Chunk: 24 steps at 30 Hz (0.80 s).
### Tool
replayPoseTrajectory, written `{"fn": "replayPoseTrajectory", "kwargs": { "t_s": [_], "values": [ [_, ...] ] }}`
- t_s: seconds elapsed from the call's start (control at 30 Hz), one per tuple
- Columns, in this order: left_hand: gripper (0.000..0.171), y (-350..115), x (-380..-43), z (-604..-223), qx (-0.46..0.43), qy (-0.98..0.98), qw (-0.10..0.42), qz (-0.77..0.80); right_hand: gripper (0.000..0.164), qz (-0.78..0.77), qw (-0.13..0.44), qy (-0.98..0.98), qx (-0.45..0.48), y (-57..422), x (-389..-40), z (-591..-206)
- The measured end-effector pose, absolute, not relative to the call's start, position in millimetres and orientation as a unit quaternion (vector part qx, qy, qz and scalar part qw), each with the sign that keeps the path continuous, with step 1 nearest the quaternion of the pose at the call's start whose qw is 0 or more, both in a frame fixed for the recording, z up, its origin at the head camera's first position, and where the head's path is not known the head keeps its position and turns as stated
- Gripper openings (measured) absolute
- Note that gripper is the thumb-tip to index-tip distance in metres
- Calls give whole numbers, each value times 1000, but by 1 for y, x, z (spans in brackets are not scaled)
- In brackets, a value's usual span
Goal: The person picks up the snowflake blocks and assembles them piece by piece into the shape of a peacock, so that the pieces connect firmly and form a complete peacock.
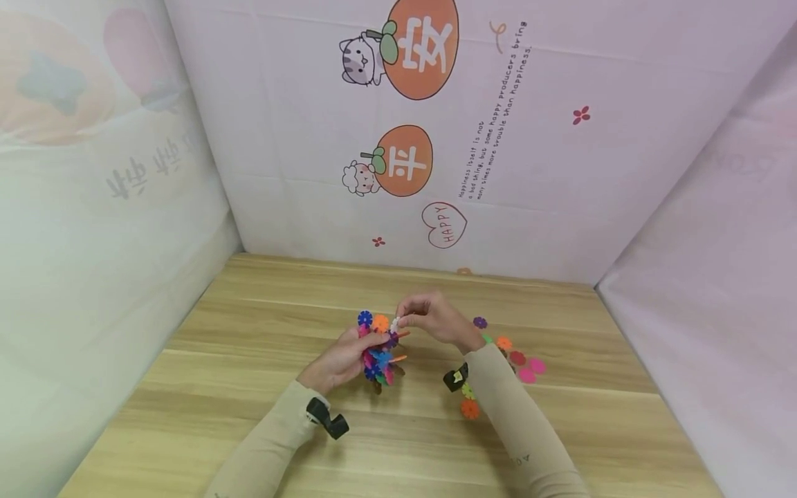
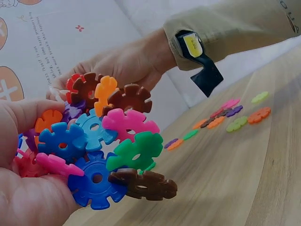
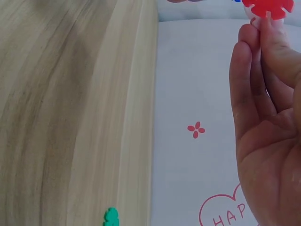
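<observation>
My left hand (image 1: 341, 360) holds a cluster of interlocking plastic flower discs (image 1: 380, 361), thumb over its upper part. Up close in the left wrist view, a dark blue disc (image 2: 75, 186), a green disc (image 2: 123, 162) and a brown disc (image 2: 162, 188) form its lower side, slotted together at angles. At the cluster's top, my right hand (image 1: 434, 319) pinches a white flower disc (image 1: 395, 324) between thumb and fingers. The right wrist view has a red disc (image 3: 268, 7) in front of the right fingertips, which hides most of the white one.
Loose discs lie right of the cluster on the wooden table (image 1: 249, 311), among them an orange disc (image 1: 470, 409), a purple disc (image 1: 479, 322) and a pink disc (image 1: 537, 365). My right forearm covers some. Printed white cloth (image 1: 280, 138) stands behind and at both sides.
</observation>
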<state>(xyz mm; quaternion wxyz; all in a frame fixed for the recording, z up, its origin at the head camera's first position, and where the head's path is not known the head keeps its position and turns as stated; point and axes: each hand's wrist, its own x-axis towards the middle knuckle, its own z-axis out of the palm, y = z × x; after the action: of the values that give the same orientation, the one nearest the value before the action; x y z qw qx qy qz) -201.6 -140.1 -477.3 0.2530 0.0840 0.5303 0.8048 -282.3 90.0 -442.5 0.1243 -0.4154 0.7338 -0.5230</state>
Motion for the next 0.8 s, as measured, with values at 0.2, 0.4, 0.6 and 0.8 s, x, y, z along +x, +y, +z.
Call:
{"fn": "replayPoseTrajectory", "kwargs": {
  "t_s": [0.2,0.4,0.6,0.8],
  "values": [
    [43,-141,-201,-474,109,531,247,803,8,-518,82,738,-425,87,-277,-445],
    [41,-143,-202,-473,90,544,236,800,8,-491,42,753,-435,87,-270,-444],
    [44,-141,-206,-474,86,531,219,814,2,-475,45,769,-425,93,-268,-434],
    [29,-135,-208,-480,-5,512,158,844,7,-452,70,801,-387,102,-268,-435]
  ]
}}
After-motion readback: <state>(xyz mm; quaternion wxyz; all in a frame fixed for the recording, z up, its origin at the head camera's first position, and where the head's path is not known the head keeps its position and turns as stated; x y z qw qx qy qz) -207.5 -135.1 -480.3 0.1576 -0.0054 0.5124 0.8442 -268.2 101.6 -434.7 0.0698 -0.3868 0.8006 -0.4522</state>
